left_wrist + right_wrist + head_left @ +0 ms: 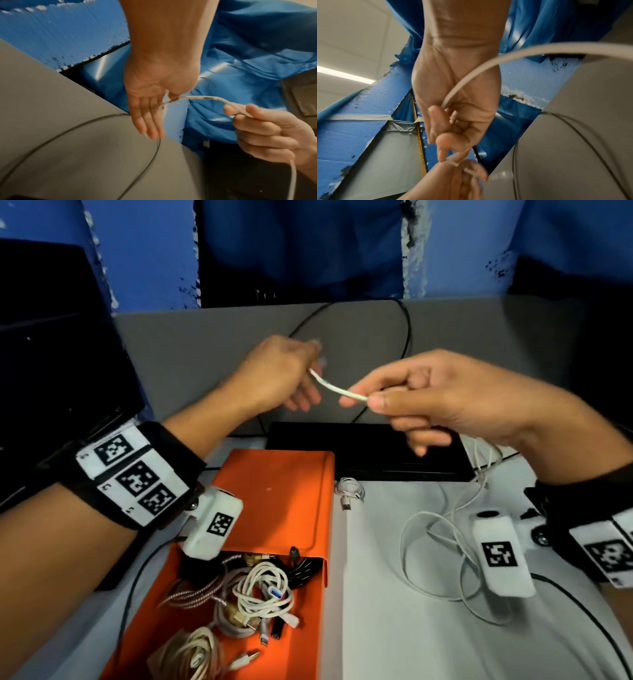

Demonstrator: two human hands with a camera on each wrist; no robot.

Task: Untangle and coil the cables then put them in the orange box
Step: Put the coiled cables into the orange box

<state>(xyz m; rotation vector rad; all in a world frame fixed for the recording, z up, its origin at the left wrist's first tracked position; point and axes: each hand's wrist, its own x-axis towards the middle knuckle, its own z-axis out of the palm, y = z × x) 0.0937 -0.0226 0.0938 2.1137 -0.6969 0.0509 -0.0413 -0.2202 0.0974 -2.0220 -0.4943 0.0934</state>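
A white cable point(337, 389) stretches in the air between my two hands, above the far end of the table. My right hand point(366, 399) pinches it between thumb and forefinger, and the rest hangs down from that hand point(450, 121) into loose loops point(442, 559) on the white table. My left hand point(310, 371) holds the cable's end point(205, 97) under its thumb, with its fingers point(150, 121) straight. The orange box point(281, 491) lies open below my left forearm and holds several coiled cables point(257, 594).
A small coiled white cable point(349, 489) lies just right of the box lid. A flat black device point(366, 453) sits behind the box. A thin black cable point(406, 337) loops over the grey partition. A dark monitor point(51, 354) stands at the left.
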